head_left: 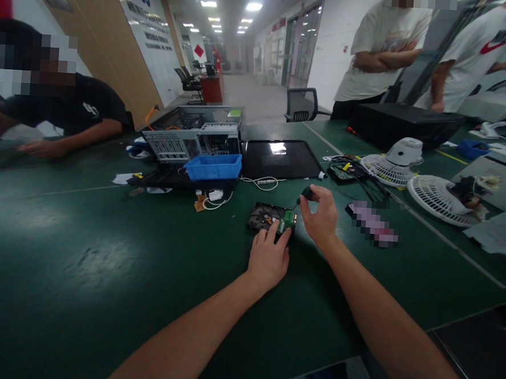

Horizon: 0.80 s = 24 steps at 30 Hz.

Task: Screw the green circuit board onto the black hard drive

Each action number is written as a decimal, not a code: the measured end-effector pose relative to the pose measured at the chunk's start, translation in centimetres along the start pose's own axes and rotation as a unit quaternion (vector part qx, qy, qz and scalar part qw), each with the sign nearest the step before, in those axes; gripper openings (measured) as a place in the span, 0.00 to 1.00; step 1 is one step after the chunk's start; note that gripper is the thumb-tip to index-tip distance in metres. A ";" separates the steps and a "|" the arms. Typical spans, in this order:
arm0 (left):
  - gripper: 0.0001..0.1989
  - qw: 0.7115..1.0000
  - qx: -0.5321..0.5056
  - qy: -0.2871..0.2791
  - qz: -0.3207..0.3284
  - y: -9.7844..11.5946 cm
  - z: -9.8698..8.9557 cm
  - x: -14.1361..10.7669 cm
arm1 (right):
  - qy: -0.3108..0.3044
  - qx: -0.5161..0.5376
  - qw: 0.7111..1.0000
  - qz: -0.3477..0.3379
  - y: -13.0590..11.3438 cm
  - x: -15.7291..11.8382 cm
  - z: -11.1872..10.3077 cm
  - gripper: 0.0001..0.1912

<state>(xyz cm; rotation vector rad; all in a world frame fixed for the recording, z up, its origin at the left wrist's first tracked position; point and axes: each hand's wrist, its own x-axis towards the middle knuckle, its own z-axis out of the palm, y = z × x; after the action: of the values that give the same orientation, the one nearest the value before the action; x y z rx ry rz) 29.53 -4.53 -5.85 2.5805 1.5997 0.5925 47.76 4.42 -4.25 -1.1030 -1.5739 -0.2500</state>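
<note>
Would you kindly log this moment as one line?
left hand: fingers on drive | right hand: holds screwdriver, tip near green board | farther off, to the left: blue tray, PC case

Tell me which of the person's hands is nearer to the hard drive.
Left. The left hand touches the hard drive from the near side; the right hand is just off its right end, holding a screwdriver angled toward it.
</note>
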 end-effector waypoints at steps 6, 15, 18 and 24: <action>0.28 1.000 0.001 -0.001 0.000 0.0 0.0 0.0 | -0.008 -0.014 1.000 -0.017 -0.7 0.3 -0.5 0.21; 0.28 1.000 0.000 -0.002 -0.003 0.0 0.0 0.0 | -0.010 0.016 1.000 0.011 0.2 -0.2 0.1 0.22; 0.28 1.000 0.002 0.000 -0.004 0.0 0.1 0.0 | -0.011 0.011 1.000 0.003 0.2 0.0 0.0 0.21; 0.28 1.000 0.000 0.007 0.001 0.0 0.1 0.0 | -0.018 0.008 1.000 -0.007 -0.6 0.2 -0.4 0.22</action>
<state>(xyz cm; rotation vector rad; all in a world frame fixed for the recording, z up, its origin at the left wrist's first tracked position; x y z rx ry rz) 29.56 -4.51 -5.97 2.5844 1.5996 0.6113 47.64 3.93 -3.68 -1.0897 -1.6126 -0.2280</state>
